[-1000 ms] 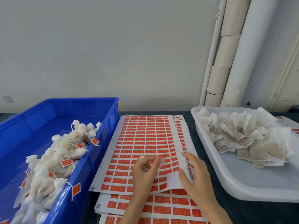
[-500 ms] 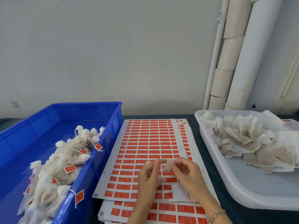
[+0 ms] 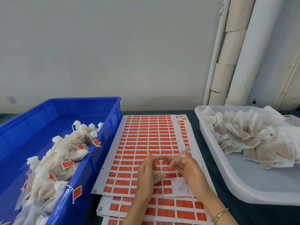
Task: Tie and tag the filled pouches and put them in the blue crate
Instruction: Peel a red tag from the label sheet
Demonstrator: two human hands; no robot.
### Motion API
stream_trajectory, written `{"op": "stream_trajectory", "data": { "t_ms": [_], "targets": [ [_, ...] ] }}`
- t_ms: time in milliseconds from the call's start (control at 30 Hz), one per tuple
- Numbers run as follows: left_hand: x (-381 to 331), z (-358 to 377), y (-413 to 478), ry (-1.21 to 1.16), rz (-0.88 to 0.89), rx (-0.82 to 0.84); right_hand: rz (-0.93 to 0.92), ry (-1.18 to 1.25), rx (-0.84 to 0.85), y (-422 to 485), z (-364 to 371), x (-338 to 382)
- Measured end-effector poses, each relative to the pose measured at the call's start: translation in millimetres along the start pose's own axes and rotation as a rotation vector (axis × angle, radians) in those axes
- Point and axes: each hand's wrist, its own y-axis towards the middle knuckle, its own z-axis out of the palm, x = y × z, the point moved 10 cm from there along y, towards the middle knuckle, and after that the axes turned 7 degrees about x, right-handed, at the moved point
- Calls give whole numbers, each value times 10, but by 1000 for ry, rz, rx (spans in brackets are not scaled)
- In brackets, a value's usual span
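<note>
My left hand [image 3: 145,173] holds a small filled white pouch [image 3: 158,177] over the sheet of orange stickers [image 3: 146,143]. My right hand [image 3: 185,166] pinches the pouch's thin string, which runs taut between both hands, and a pale sticker or backing strip [image 3: 184,152] sticks up from its fingers. The blue crate [image 3: 112,114] at the left holds several tied pouches with orange tags [image 3: 66,164]. The white tray [image 3: 227,179] at the right holds several untied filled pouches [image 3: 246,137].
More sticker sheets [image 3: 170,210] are stacked beneath the top one on the dark table. One tag [image 3: 77,193] hangs over the crate's near rim. White pipes [image 3: 235,62] run up the wall at the back right.
My hands came together over the sticker sheet and then drew apart, stretching the string between them. The pouch now hangs from my left hand. The camera tilted up slightly.
</note>
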Motion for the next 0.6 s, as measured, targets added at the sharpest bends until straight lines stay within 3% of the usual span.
{"op": "stream_trajectory", "data": {
  "t_ms": [200, 600],
  "targets": [
    [-9, 27, 8, -35, 12, 19, 69, -198, 29, 37, 83, -89],
    [-103, 77, -38, 38, 100, 66, 32, 20, -90, 28, -138, -81]
  ]
}}
